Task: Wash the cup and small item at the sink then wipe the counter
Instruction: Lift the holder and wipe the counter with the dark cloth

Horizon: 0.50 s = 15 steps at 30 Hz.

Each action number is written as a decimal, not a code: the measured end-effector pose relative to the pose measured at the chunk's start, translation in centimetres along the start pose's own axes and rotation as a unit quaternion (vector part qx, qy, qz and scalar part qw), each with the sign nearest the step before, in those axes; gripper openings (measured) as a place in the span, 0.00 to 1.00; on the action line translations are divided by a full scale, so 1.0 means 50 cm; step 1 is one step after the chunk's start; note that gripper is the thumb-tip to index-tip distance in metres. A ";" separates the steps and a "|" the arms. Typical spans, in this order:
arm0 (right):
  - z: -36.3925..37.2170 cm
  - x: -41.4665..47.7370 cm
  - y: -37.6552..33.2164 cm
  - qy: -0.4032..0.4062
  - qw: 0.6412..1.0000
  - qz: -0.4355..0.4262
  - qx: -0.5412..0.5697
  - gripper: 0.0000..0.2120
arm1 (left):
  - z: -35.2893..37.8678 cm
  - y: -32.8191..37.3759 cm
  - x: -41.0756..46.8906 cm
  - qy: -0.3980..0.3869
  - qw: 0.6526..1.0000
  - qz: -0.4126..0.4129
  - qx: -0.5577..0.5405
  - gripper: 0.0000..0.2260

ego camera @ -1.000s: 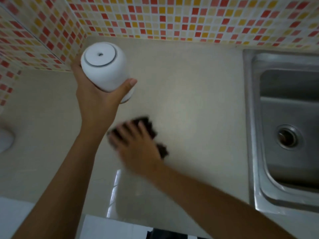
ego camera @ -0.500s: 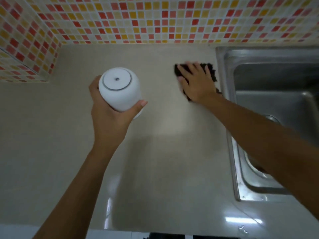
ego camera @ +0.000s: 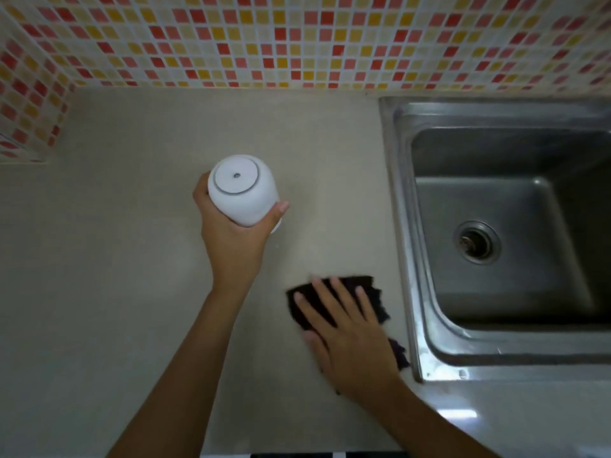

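Note:
My left hand [ego camera: 231, 239] grips a white cup [ego camera: 243, 190] upside down, its ringed base facing up, held above the beige counter [ego camera: 115, 292]. My right hand [ego camera: 344, 332] lies flat with fingers spread on a dark cloth [ego camera: 370, 292], pressing it onto the counter just left of the sink's near corner. The cloth shows around the fingers and beside the wrist; the rest is under the palm. No small item is in view.
A steel sink [ego camera: 406, 259] with a round drain [ego camera: 477, 244] fills the right side. Mosaic tile walls [ego camera: 297, 44] in red, orange and cream close the back and left. The counter's front edge runs along the bottom.
My right hand slid the cloth from the back of the counter by the sink's far corner toward me, to near the sink's front corner. The cup stays in my left hand.

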State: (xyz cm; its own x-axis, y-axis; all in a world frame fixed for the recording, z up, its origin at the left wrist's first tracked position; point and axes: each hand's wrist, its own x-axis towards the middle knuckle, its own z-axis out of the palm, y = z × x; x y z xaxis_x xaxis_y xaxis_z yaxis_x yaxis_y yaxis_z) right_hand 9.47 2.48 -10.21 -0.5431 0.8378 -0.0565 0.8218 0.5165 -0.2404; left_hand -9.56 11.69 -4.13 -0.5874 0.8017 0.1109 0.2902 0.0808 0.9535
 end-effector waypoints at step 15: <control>-0.023 0.127 0.049 0.056 0.989 0.134 0.041 0.24 | -0.021 -0.060 -0.052 -0.100 0.994 -0.036 0.008 0.47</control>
State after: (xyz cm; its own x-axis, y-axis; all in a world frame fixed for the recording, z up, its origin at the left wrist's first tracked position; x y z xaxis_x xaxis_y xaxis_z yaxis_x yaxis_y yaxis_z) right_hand 8.24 9.30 -10.04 -0.2817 0.9593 -0.0215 0.9144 0.2616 -0.3090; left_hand -9.71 8.74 -6.98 -0.4463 0.8947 -0.0171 0.2647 0.1503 0.9525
